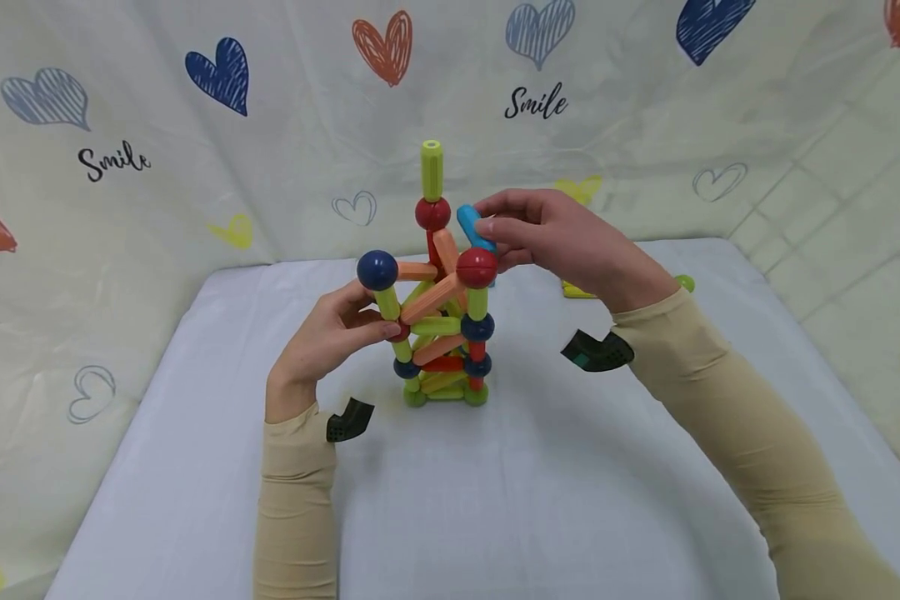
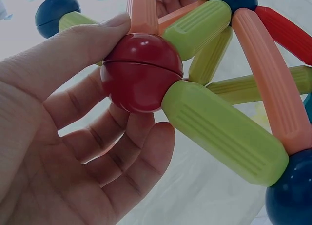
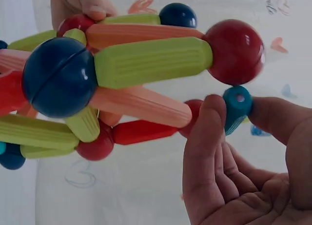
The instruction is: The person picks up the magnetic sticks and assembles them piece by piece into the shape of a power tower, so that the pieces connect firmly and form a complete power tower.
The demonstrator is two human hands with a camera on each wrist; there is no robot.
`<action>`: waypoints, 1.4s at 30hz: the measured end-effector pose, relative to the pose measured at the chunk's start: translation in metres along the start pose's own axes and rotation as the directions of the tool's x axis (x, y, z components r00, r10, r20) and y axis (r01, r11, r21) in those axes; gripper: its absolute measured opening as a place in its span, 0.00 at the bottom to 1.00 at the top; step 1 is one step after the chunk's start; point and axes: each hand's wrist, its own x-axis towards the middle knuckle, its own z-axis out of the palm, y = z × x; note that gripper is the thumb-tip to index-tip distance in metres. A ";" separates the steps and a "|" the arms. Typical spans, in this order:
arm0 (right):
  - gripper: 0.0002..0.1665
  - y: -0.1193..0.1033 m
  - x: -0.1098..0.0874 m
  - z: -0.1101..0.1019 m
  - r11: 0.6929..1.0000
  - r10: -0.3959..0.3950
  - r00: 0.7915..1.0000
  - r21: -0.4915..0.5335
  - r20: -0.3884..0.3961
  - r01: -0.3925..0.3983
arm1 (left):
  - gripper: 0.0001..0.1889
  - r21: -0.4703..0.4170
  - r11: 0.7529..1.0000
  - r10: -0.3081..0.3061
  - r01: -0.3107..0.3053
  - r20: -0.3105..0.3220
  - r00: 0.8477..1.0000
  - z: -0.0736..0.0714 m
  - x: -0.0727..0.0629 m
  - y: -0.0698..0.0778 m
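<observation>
A tower of magnetic sticks and balls [image 1: 435, 326] stands upright on the table, built from green, orange and red sticks with blue, red and green balls. My left hand [image 1: 326, 337] holds its left side; in the left wrist view the thumb and fingers curl around a red ball [image 2: 141, 73]. Between thumb and fingers, my right hand [image 1: 551, 237] pinches a blue magnetic stick [image 1: 474, 225]. The stick's lower end touches, or nearly touches, the upper right red ball [image 1: 477, 268]. At the top, a green stick [image 1: 432, 171] rises from another red ball [image 1: 432, 214].
Behind the right forearm, a yellow piece [image 1: 577, 290] and a green ball [image 1: 686, 283] lie partly hidden. A white cloth covers the table [image 1: 570, 483]. A curtain with printed hearts [image 1: 285, 167] hangs close behind it.
</observation>
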 end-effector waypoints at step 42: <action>0.23 0.120 0.017 0.033 0.894 0.284 0.870 -0.439 0.403 -0.088 | 0.19 0.014 0.999 0.044 -0.044 0.010 0.999 -0.003 0.001 0.000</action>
